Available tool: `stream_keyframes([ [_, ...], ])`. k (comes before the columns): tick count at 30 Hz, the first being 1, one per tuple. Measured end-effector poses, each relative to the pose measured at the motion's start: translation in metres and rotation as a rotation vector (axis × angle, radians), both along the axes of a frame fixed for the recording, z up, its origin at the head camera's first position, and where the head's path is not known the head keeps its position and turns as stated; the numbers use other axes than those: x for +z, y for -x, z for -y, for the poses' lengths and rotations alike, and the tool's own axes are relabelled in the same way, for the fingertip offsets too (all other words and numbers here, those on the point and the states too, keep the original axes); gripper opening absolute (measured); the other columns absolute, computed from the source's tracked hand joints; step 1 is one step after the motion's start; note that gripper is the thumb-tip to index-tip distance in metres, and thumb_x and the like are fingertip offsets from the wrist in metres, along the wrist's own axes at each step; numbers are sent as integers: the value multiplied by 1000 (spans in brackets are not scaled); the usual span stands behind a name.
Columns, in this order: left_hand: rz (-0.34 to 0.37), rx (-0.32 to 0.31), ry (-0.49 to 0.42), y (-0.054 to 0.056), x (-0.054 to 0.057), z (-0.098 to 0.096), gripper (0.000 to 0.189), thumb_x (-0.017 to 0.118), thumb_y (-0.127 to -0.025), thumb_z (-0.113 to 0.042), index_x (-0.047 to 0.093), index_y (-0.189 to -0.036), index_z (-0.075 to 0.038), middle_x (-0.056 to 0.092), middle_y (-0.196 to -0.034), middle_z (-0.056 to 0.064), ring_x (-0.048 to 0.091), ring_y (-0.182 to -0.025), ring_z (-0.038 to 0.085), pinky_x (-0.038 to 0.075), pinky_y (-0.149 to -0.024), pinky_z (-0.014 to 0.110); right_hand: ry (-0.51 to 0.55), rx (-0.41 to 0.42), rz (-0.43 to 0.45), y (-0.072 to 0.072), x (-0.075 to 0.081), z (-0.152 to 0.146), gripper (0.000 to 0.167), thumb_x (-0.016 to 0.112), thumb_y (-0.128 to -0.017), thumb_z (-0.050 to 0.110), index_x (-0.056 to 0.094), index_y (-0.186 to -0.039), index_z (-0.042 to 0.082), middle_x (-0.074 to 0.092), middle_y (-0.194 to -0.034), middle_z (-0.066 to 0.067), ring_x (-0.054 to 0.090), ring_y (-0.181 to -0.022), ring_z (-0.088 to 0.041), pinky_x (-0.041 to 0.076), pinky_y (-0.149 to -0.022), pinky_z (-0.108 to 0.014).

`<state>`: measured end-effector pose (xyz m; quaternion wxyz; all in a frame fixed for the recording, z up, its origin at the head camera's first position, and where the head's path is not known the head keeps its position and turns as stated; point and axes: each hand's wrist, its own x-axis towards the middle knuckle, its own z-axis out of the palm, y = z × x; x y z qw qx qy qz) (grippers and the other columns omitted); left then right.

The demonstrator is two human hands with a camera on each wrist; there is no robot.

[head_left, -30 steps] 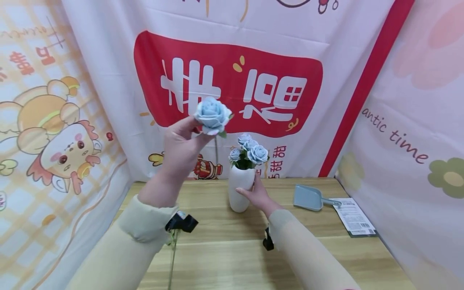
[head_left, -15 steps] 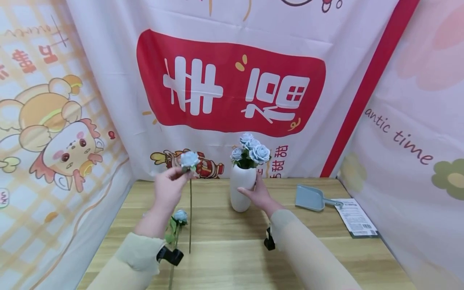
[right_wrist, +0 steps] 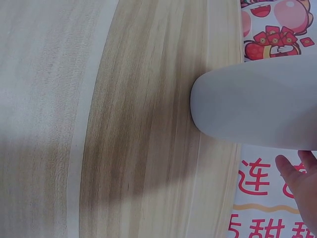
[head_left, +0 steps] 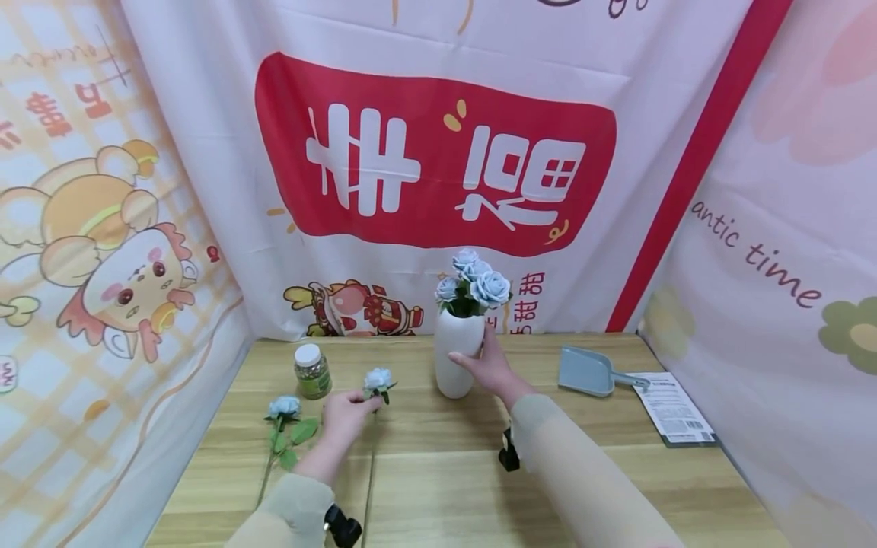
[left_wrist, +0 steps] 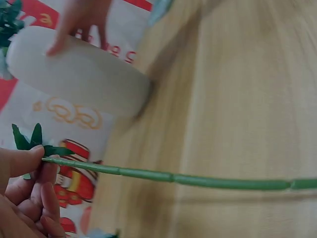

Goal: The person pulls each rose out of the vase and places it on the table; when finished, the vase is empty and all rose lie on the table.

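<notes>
My left hand (head_left: 346,417) pinches a pale blue artificial rose (head_left: 378,380) just below its bloom. In the left wrist view, thumb and fingers meet at the green leaves under the flower, and its long green stem (left_wrist: 148,174) extends to the right. A tall white vase (head_left: 457,358) stands on the table with several blue roses (head_left: 479,283) in it. My right hand (head_left: 495,369) holds the vase's right side, thumb at the front; the other fingers are partly hidden behind it. Left of my left hand lies another blue rose (head_left: 284,407) with green leaves.
A white-lidded jar (head_left: 313,373) with a green label stands at the back left of the wooden table (head_left: 473,487). To the right lie a blue-grey dustpan (head_left: 585,371) and a printed packet (head_left: 674,409). Printed cloth hangs behind and at both sides.
My left hand has come down from in front of the red banner to low over the table, still pinching the rose. The jar and lying rose have come into view. My right hand stays on the vase.
</notes>
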<state>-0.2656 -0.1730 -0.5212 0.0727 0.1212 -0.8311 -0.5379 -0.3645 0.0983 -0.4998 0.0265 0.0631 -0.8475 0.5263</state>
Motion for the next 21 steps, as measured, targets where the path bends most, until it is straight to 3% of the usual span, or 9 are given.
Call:
stream_keyframes([
  [3, 42, -5, 46, 0, -20, -2, 20, 79, -83, -18, 71, -72, -3, 63, -68, 2, 51, -62, 17, 41, -53, 29, 4, 3, -1, 0, -1, -1, 92, 83, -81, 33, 26, -149, 12, 43, -144, -15, 45, -131, -34, 38, -107, -52],
  [7, 79, -14, 122, 1, -37, -2, 23, 77, -84, -17, 68, -69, -4, 60, -65, 1, 51, -61, 19, 41, -52, 31, 1, 9, -12, 1, -2, -1, 91, 83, -80, 35, 27, -148, 10, 44, -143, -15, 46, -130, -34, 39, -107, -51],
  [13, 129, -20, 244, 2, -45, -4, 13, 77, -81, -13, 68, -77, -5, 65, -79, 8, 58, -71, 25, 48, -60, 37, -1, 9, -26, 1, -1, 0, 91, 84, -80, 32, 28, -148, 9, 45, -142, -16, 47, -128, -33, 39, -106, -50],
  [21, 153, -14, 253, 2, -53, -6, 13, 76, -80, -12, 69, -86, -3, 67, -87, 13, 61, -81, 32, 50, -70, 46, -5, 5, -13, 0, 1, -1, 92, 83, -81, 32, 26, -149, 9, 44, -143, -16, 47, -129, -34, 39, -106, -51],
])
